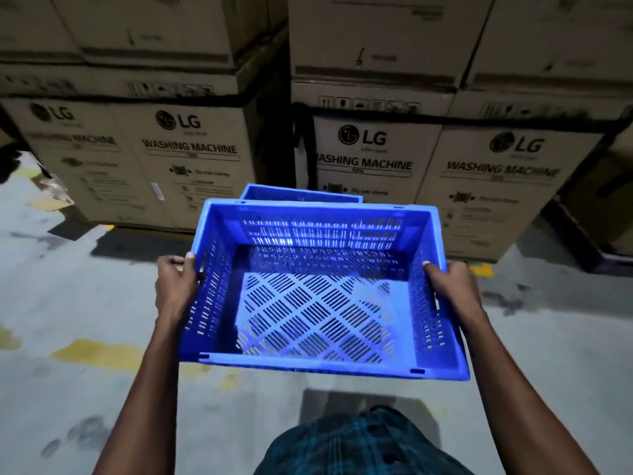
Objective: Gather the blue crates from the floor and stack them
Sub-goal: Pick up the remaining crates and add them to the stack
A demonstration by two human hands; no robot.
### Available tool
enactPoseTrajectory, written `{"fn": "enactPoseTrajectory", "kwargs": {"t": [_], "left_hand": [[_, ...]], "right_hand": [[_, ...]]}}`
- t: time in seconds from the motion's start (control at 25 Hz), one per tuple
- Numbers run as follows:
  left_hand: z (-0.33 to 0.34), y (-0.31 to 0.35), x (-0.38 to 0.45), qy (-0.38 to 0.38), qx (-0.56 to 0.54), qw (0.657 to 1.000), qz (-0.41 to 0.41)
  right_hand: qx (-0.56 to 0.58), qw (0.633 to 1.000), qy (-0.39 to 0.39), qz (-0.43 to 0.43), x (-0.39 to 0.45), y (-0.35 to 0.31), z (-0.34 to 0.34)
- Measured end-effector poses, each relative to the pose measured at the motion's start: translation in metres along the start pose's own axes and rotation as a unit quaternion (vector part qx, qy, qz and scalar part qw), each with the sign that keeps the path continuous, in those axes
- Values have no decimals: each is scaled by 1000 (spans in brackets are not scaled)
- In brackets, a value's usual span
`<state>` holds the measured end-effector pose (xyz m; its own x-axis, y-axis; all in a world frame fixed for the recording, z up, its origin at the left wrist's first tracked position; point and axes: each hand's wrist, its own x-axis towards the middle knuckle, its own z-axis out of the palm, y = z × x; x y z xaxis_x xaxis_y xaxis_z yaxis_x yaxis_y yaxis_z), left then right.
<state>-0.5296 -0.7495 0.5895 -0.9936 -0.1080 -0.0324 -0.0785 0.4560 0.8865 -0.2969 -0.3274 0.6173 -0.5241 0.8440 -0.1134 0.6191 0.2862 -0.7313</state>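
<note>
We see a blue crate [318,286] with slotted walls and a lattice floor, empty, open side up, carried level above the floor; beyond its far rim shows part of a second blue crate [301,193]

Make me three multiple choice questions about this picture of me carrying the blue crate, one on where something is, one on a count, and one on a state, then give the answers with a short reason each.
1. Where is the second blue crate?
A. beyond the held crate, before the cartons
B. on top of the cartons
C. inside the held crate

2. How many hands grip the held crate?
A. none
B. one
C. two

3. What is in the held crate?
A. folded cloth
B. nothing
C. bottles

Answers:
1 A: the second blue crate shows past the held crate's far rim, in front of the cartons.
2 C: left hand and right hand grip opposite sides.
3 B: its slotted floor is bare.
</note>
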Motion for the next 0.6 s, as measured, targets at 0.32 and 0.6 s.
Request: {"fn": "enactPoseTrajectory", "kwargs": {"t": [0.32, 0.6], "left_hand": [[35, 46, 67, 37, -31, 999, 1], [65, 61, 188, -8, -43, 999, 7]], "right_hand": [[341, 924, -144, 101, 98, -63, 20], [172, 984, -46, 4, 178, -123, 81]]}}
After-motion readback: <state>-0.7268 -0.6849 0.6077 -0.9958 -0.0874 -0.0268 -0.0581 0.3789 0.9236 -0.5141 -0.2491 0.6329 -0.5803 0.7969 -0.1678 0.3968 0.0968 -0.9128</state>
